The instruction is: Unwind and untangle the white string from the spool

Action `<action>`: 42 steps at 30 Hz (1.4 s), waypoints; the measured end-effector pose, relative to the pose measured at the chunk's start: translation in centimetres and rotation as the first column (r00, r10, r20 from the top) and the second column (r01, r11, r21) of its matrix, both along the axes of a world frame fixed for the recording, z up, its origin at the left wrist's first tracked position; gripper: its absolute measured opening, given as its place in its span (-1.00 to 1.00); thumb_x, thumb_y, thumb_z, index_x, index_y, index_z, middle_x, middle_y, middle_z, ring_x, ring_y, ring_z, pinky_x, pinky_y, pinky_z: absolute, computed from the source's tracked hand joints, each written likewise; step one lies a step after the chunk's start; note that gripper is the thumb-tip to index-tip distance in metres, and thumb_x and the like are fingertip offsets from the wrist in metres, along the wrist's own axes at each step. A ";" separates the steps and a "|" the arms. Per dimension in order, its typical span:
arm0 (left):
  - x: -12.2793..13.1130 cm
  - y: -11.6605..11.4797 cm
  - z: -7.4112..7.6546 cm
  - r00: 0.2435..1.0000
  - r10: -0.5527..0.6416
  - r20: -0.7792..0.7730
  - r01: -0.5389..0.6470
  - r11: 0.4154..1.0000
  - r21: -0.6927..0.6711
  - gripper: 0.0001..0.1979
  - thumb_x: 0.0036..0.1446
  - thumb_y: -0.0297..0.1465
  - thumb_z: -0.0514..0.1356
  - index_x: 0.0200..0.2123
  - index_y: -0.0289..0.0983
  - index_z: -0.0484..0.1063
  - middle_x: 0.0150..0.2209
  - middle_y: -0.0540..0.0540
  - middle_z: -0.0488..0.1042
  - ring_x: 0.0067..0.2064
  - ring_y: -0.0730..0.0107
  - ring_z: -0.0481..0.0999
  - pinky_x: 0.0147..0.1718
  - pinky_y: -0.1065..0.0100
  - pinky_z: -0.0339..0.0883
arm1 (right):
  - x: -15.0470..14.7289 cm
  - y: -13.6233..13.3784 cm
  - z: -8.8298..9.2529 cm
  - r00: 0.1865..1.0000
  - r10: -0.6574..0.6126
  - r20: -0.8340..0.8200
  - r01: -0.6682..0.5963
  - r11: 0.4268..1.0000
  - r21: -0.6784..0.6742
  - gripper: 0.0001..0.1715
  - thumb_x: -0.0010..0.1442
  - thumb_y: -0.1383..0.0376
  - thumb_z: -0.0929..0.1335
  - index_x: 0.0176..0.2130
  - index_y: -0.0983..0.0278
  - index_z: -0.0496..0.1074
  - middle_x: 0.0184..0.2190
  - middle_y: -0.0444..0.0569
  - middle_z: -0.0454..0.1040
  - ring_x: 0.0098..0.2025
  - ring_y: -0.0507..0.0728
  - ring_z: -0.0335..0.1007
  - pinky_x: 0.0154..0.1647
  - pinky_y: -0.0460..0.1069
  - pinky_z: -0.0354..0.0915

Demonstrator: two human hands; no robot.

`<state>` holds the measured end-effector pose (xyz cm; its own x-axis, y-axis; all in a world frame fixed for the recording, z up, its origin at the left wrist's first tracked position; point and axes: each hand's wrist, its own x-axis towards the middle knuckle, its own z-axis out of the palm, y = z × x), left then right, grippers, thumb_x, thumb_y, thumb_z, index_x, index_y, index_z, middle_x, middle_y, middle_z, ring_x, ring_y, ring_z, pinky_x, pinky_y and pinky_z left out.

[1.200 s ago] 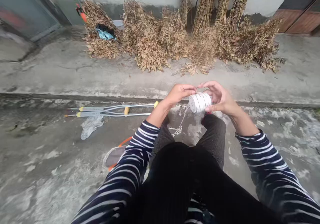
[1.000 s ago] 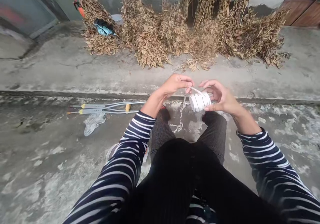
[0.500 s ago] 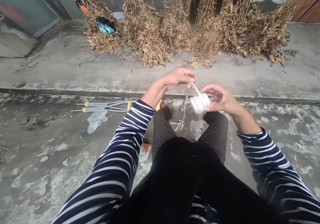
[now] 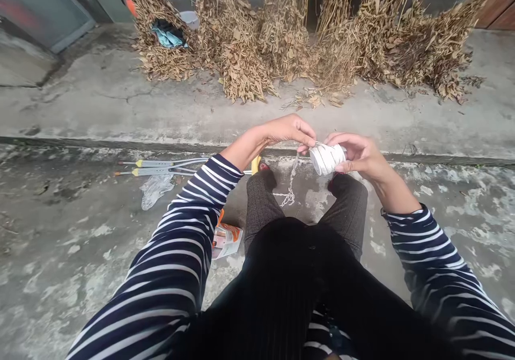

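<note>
My right hand is wrapped round a white spool of flat strap, held in front of my knees. My left hand pinches the strap's loose end right at the spool's left edge, fingers closed. A thin white string hangs down from the spool and gathers in a small tangle on the concrete between my feet.
A pair of metal crutches lies on the ground to the left, next to a clear plastic bag. An orange-and-white packet lies by my left knee. Dry leafy bundles are heaped along the far wall beyond a concrete step.
My left hand drew the strap's end up and away from the spool, then came back against it. The view dipped a little and the packet by my knee came into sight.
</note>
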<state>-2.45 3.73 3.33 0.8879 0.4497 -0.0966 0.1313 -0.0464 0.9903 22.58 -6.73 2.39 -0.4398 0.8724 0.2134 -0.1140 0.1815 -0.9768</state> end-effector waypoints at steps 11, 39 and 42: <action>-0.1 0.5 -1.1 0.996 0.083 0.015 -0.081 0.990 -0.117 -0.74 0.06 -0.25 0.50 -0.37 -0.36 0.65 -0.54 -0.07 0.52 -0.40 0.43 0.55 -0.17 0.27 0.45 | -0.5 -0.3 -0.3 0.999 0.012 -0.036 -0.014 0.998 -0.068 -0.52 -0.12 0.37 0.69 -0.18 0.19 0.62 -0.04 -0.06 0.60 -0.07 0.08 0.51 -0.19 -0.07 0.47; 1.3 0.8 -4.1 0.977 0.203 -0.067 -0.182 0.954 0.238 -0.85 0.07 -0.36 0.40 -0.36 -0.36 0.67 -0.41 0.00 0.61 -0.34 0.51 0.48 -0.20 0.42 0.30 | 0.1 -0.7 -1.5 0.996 -0.086 -0.025 0.078 0.972 -0.223 -0.34 -0.15 0.16 0.70 -0.03 0.12 0.62 -0.24 -0.12 0.50 -0.40 0.01 0.22 -0.49 -0.09 0.13; 2.0 0.2 -5.3 0.952 0.307 -0.012 -0.300 0.938 0.176 -0.85 0.09 -0.39 0.38 -0.31 -0.38 0.66 -0.38 -0.02 0.60 -0.36 0.50 0.48 -0.25 0.40 0.36 | 0.5 -0.8 -0.8 0.995 -0.098 0.027 0.102 0.975 -0.198 -0.37 -0.10 0.19 0.70 -0.02 0.12 0.61 -0.23 -0.12 0.48 -0.43 0.00 0.16 -0.57 -0.10 0.03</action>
